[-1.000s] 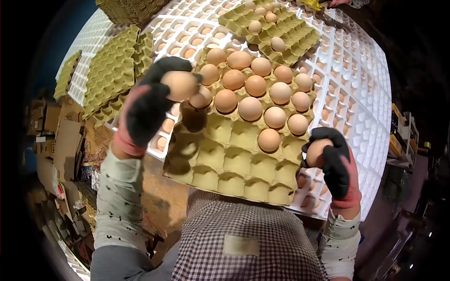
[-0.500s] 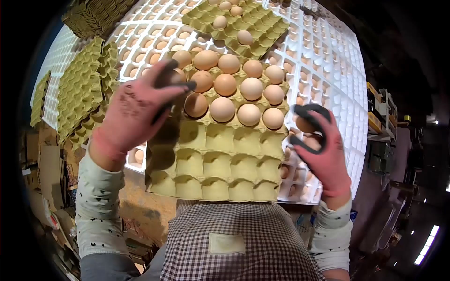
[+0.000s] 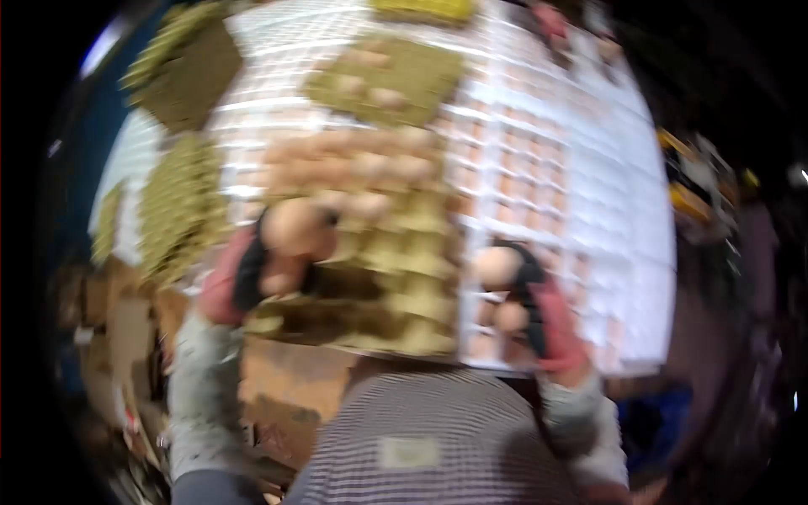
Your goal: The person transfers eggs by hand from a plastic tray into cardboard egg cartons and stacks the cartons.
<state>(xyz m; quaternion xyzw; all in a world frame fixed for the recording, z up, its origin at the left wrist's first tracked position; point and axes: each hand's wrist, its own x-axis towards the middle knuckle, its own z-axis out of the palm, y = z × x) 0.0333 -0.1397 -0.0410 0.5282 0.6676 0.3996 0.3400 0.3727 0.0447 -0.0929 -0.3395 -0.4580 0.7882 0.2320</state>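
Motion blur softens the whole view. My left hand [image 3: 231,278], in a pink glove with dark fingers, is closed around several eggs [image 3: 290,227] above the left edge of a yellow-green egg tray [image 3: 412,290]. The tray's far rows hold brown eggs [image 3: 370,166]; its near rows show bare cups. My right hand [image 3: 551,316], gloved alike, curls around an egg [image 3: 497,268] to the right of the tray, over a white tray. A second egg [image 3: 511,317] shows against its lower fingers.
White trays [image 3: 610,210] with eggs in many cells spread over the table. Another egg tray [image 3: 429,71] with a few eggs lies beyond. Stacked trays [image 3: 181,206] stand at the left. A pink-gloved hand of another person [image 3: 551,21] shows at the far right.
My left hand has turned and come lower, now with eggs showing in it. My right hand has moved left and down, still with eggs. The view has shifted and blurred.
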